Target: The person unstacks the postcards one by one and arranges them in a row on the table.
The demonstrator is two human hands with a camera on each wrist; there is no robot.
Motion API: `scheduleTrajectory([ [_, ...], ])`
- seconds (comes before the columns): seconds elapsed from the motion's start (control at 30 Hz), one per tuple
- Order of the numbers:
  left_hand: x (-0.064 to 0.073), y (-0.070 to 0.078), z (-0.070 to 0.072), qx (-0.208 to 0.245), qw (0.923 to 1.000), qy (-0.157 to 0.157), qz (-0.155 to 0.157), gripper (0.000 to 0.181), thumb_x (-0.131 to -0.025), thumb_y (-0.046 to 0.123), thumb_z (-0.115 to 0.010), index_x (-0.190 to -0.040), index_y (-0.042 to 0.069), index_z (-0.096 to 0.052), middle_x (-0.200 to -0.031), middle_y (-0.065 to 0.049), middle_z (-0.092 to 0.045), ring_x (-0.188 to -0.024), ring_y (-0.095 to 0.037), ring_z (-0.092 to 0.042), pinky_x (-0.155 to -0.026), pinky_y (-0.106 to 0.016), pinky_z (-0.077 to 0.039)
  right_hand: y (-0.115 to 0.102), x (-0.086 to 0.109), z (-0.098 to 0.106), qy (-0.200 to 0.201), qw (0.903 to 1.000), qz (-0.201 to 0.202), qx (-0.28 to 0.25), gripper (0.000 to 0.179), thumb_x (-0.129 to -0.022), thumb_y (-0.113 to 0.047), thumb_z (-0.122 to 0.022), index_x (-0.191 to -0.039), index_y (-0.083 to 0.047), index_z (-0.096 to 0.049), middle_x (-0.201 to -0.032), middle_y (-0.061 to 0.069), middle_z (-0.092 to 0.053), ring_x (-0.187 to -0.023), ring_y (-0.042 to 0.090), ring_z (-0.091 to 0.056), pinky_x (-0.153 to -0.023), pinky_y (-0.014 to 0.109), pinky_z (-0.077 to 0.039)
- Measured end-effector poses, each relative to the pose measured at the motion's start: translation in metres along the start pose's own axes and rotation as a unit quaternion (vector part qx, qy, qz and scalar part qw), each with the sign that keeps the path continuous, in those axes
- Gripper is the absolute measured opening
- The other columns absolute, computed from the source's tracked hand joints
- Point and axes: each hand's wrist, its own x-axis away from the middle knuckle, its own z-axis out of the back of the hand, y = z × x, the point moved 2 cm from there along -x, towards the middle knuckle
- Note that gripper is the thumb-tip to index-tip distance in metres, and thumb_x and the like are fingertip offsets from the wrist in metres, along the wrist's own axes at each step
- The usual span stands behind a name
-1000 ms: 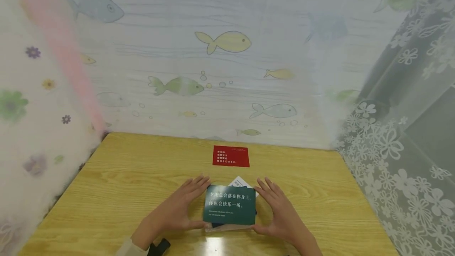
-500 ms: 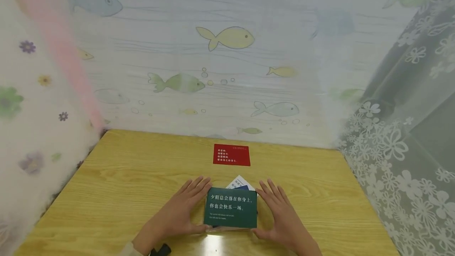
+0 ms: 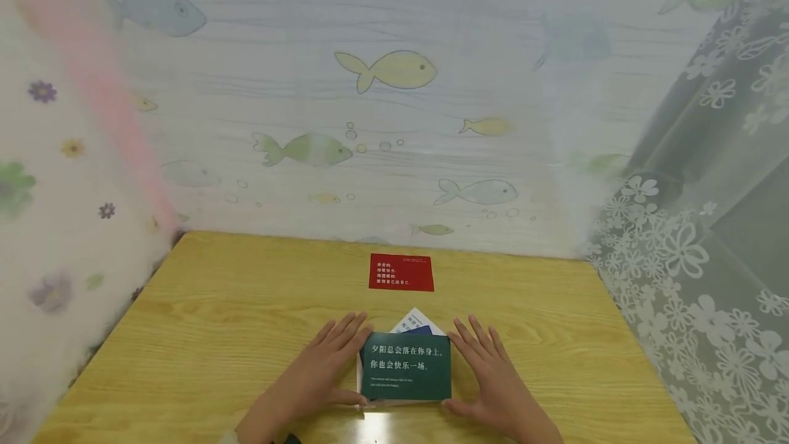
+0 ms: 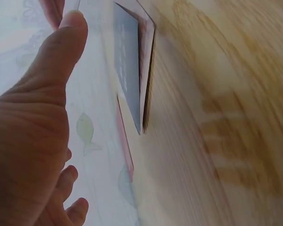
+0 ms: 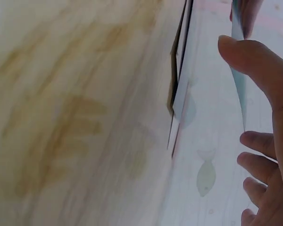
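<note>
A green card [image 3: 407,366] with white lettering is held level between both hands. My left hand [image 3: 314,370] holds its left side, thumb at the near corner and index finger at the far one. On the opposite side my right hand [image 3: 496,377] grips it the same way. Seen edge-on in the right wrist view, the green card [image 5: 240,89] is raised above the table. Beneath it lies a loose pile, with a white card [image 3: 401,323] and a blue card [image 3: 422,330] sticking out at the back; the green card hides most of the pile.
A red card [image 3: 402,273] with white writing lies flat farther back on the wooden table [image 3: 246,279]. A fish-patterned cloth [image 3: 394,122] hangs behind the table, and a lace curtain [image 3: 672,252] hangs along the right.
The green card has shifted slightly right and nearer to me, both hands moving with it. A little more of the pile shows at its back and left. The red card stays put.
</note>
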Motion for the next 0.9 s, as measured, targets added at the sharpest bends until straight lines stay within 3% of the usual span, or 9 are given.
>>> scheduleTrajectory([
  [0.17, -0.007, 0.004, -0.006, -0.022, 0.9997, -0.005, 0.013, 0.109, -0.074, 0.065, -0.079, -0.158, 0.01, -0.036, -0.169, -0.011, -0.025, -0.155, -0.032, -0.023, -0.125, -0.054, -0.023, 0.007, 0.0, -0.001, 0.003, 1.0, 0.002, -0.002, 0.109, -0.058, -0.054, -0.096, -0.147, -0.009, -0.054, -0.159, 0.01, -0.044, -0.151, 0.036, -0.03, -0.126, 0.025, 0.011],
  [0.3, -0.015, 0.009, -0.008, -0.048, 0.9988, -0.001, 0.004, 0.109, -0.073, 0.066, -0.079, -0.157, 0.009, -0.04, -0.167, -0.013, -0.027, -0.154, -0.033, -0.025, -0.124, -0.054, -0.026, 0.013, 0.0, 0.0, 0.011, 0.9997, 0.01, -0.018, 0.109, -0.055, -0.049, -0.098, -0.145, -0.004, -0.055, -0.158, 0.014, -0.045, -0.15, 0.038, -0.029, -0.126, 0.024, 0.012],
  [0.43, -0.024, 0.017, -0.008, -0.057, 0.9983, -0.008, -0.001, 0.108, -0.074, 0.066, -0.078, -0.157, 0.008, -0.039, -0.167, -0.015, -0.027, -0.154, -0.034, -0.025, -0.124, -0.054, -0.027, 0.022, 0.002, 0.001, -0.006, 0.9983, -0.014, -0.056, 0.107, -0.054, -0.041, -0.099, -0.144, -0.002, -0.055, -0.159, 0.018, -0.042, -0.155, 0.035, -0.02, -0.123, 0.021, 0.015],
  [0.63, -0.036, 0.025, -0.011, -0.061, 0.9981, -0.006, -0.01, 0.107, -0.077, 0.065, -0.076, -0.158, 0.007, -0.037, -0.167, -0.016, -0.027, -0.154, -0.036, -0.024, -0.124, -0.054, -0.028, 0.034, 0.004, 0.003, -0.036, 0.9923, -0.062, -0.101, 0.107, -0.054, -0.031, -0.1, -0.145, 0.0, -0.053, -0.16, 0.021, -0.037, -0.151, 0.048, -0.021, -0.121, 0.018, 0.017],
  [0.8, -0.045, 0.03, -0.012, -0.072, 0.9972, 0.013, -0.013, 0.107, -0.077, 0.066, -0.075, -0.157, 0.007, -0.038, -0.166, -0.016, -0.029, -0.154, -0.035, -0.026, -0.123, -0.054, -0.029, 0.044, 0.004, 0.004, -0.032, 0.9922, -0.062, -0.103, 0.107, -0.055, -0.028, -0.099, -0.146, 0.0, -0.051, -0.159, 0.024, -0.039, -0.149, 0.052, -0.022, -0.119, 0.015, 0.017],
  [0.9, -0.051, 0.03, -0.017, -0.091, 0.9955, 0.019, -0.013, 0.107, -0.077, 0.069, -0.073, -0.157, 0.007, -0.038, -0.166, -0.015, -0.029, -0.154, -0.035, -0.026, -0.123, -0.054, -0.029, 0.051, 0.003, 0.003, -0.041, 0.9913, -0.065, -0.107, 0.106, -0.059, -0.028, -0.098, -0.149, 0.0, -0.049, -0.16, 0.023, -0.037, -0.148, 0.053, -0.022, -0.123, 0.022, 0.014],
])
